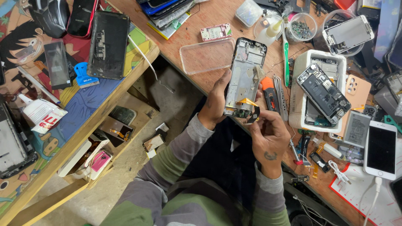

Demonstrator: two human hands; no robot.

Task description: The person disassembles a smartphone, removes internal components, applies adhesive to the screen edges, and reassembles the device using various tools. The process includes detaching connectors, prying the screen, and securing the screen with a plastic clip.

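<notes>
Above the near edge of the wooden surface (pixel 217 19), centre of scene:

1. Phone frame (pixel 245 77), stripped, metal inner face up, long axis running far to near. Held clear of the surface and tilted toward the head camera, seemingly so that its near end can be seen and worked on.
2. Left hand (pixel 217 102). Grip closed around the frame's left edge, thumb on the upper face, fingers hidden behind; it carries the frame.
3. Right hand (pixel 268 136). Grip narrow: thumb and forefinger pinched on a small dark part (pixel 253 116) at the frame's near right corner, just beside an orange flex ribbon (pixel 247 101). Whether the part is attached to the frame, I cannot tell.
4. Orange-and-black screwdriver (pixel 268 90), lying on the surface just right of the frame, within easy reach of the right hand.
5. Clear phone case (pixel 207 54), left of the frame, on the surface.
6. White tray (pixel 299 83), right, holding an opened phone (pixel 323 92).
7. White phone (pixel 380 150), far right, screen up, cable plugged in at its near end.
8. Green-handled toothbrush (pixel 286 56), beyond the screwdriver.
</notes>
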